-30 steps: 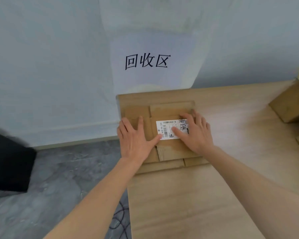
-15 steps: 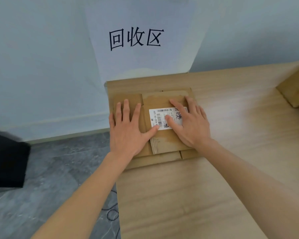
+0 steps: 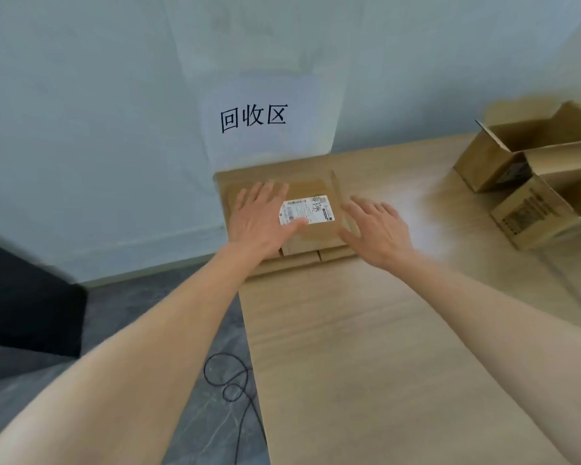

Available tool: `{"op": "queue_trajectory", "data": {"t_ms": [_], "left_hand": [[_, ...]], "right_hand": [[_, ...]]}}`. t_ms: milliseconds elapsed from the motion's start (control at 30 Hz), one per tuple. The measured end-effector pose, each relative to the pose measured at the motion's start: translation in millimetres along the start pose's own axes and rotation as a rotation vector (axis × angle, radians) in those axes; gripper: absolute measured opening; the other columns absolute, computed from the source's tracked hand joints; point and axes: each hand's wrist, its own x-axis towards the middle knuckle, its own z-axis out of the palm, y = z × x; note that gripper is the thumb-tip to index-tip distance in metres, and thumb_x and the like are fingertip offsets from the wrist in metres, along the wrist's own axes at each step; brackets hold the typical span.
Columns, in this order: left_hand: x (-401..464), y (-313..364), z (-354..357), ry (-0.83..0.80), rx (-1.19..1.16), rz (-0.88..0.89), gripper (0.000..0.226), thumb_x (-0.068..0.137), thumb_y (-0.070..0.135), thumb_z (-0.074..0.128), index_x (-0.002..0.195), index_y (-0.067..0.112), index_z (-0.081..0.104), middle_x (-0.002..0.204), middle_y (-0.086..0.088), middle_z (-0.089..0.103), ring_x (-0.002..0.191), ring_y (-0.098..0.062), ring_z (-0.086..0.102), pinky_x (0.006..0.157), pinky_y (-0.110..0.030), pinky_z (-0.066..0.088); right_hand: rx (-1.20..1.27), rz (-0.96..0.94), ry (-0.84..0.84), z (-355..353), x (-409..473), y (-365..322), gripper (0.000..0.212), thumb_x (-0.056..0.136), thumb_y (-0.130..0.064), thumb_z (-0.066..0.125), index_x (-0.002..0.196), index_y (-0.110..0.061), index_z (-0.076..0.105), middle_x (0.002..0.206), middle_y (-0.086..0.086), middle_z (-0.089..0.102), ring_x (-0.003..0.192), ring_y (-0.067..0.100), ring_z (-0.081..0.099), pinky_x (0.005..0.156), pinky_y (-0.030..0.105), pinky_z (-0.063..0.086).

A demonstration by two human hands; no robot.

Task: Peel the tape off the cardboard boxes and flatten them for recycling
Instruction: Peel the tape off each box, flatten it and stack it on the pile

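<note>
While a black cable (image 3: 228,380) loops on the grey floor at lower left, a person's left hand (image 3: 259,218) lies flat with straight fingers on flattened cardboard (image 3: 311,236) at the tabletop's (image 3: 366,347) far corner, centre frame, under a wall sign (image 3: 253,118); its grip holds nothing. Just right, the right hand (image 3: 376,226) hovers spread and empty beside the stack. At upper right, open boxes (image 3: 524,169) wait: judging by this, flattening is done here and the next reach goes there.

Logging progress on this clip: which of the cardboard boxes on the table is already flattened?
The box with the white shipping label, lying flat under the left hand at the table's far-left corner. The two boxes at right stand open.
</note>
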Motion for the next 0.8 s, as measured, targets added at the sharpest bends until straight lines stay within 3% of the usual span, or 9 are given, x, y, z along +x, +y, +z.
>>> {"op": "queue_trajectory", "data": {"t_ms": [233,800], "left_hand": [[-101.2,94.6,-67.3,0.028,-0.004,0.078,0.094,0.083,0.082,0.050,0.159,0.031,0.029,0.166,0.000,0.026,0.153,-0.019,0.021,0.125,-0.040,0.010],[-346.4,498.5,-246.8,0.222,-0.073,0.259,0.082,0.089,0.074,0.052,0.156,0.031,0.034,0.164,-0.001,0.031,0.151,-0.020,0.027,0.123,-0.038,0.015]], "right_hand": [[-0.079,0.083,0.055,-75.8,-139.2,78.1,0.062,0.097,-0.062,0.046,0.151,-0.033,0.039,0.160,-0.002,0.037,0.148,0.020,0.032,0.123,0.043,0.018],[-0.085,0.203,0.284,-364.2,-527.9,295.5,0.060,0.095,-0.061,0.049,0.150,-0.040,0.039,0.161,-0.011,0.034,0.149,0.013,0.026,0.124,0.039,0.012]]}}
